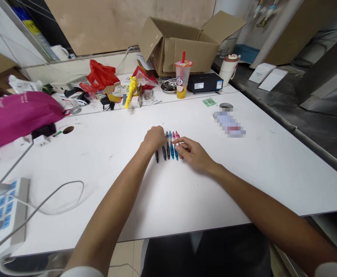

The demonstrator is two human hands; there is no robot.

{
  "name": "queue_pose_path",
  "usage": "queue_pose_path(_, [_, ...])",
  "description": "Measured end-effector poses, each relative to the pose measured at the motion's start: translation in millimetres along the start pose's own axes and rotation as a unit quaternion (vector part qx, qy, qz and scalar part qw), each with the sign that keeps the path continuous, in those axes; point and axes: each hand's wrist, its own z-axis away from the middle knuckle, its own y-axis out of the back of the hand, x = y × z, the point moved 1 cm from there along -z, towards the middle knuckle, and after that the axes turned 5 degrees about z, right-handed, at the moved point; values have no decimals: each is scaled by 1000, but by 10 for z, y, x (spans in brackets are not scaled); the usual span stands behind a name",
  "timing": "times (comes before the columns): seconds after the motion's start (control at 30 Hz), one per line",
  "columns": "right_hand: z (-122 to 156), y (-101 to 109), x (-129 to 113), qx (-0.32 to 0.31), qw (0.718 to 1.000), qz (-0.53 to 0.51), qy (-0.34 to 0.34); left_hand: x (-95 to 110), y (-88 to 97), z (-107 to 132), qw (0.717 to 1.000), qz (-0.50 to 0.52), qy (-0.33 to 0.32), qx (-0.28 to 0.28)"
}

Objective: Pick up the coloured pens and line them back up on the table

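Note:
Several click pens lie side by side on the white table [99, 207], pointing away from me. At the left of the row are dark pens [168, 151], then come pens with blue grips [172, 151]. Pink-red pen ends [177, 134] show at the right. My left hand [155, 138] is over the upper part of the leftmost black pen [157, 156], its fingers curled down and mostly hidden; what they hold cannot be seen. From the right, my right hand [194, 154] reaches the row, index finger stretched over the pens and thumb apart below it.
A cup with a red straw [181, 80], a black box [204, 82] and an open carton [190, 52] stand at the back. A blurred-out item [229, 125] lies to the right. At left are a magenta bag [21, 115] and a power strip [8, 211] with a loose cable.

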Motion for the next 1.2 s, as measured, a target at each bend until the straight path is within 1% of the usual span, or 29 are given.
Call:
queue_pose_path(0.13, [-8,0,8,1,1000,10,-8,12,17,29,1000,0,-2,-10])
queue_pose_path(0.33, [-7,-16,5,-3,1000,11,-3,8,13,55,1000,25,-9,-5])
queue_pose_path(0.6, [3,-14,-10,-7,1000,20,-8,-48,-46,7,999,34,-27,5])
queue_pose_path(0.73, [6,-13,-7,-9,1000,24,-9,-64,-63,0,998,51,-24,6])
queue_pose_path(0.8, [7,-11,-11,-8,1000,25,-9,-79,-57,4,997,66,-25,23])
queue_pose_path(0.9, [8,-7,-17,-6,1000,26,-6,-138,-19,14,994,69,-28,82])
queue_pose_path(0.97, [9,-5,-16,-7,1000,27,-6,-206,12,23,991,62,-9,114])
queue_pose_path(1.0, [10,-6,-14,-8,1000,28,-6,-247,22,28,991,63,13,115])
queue_pose_path(1.03, [11,-7,-10,-8,1000,27,-6,-286,27,33,991,65,34,108])
queue_pose_path(1.07, [11,-8,-4,-8,1000,27,-5,-321,24,38,993,67,46,89])
queue_pose_path(1.13, [12,-10,10,-9,1000,26,-4,-373,-2,47,995,79,57,34])
queue_pose_path(1.2, [11,-11,24,-10,1000,26,-4,-396,-36,54,994,89,59,13])
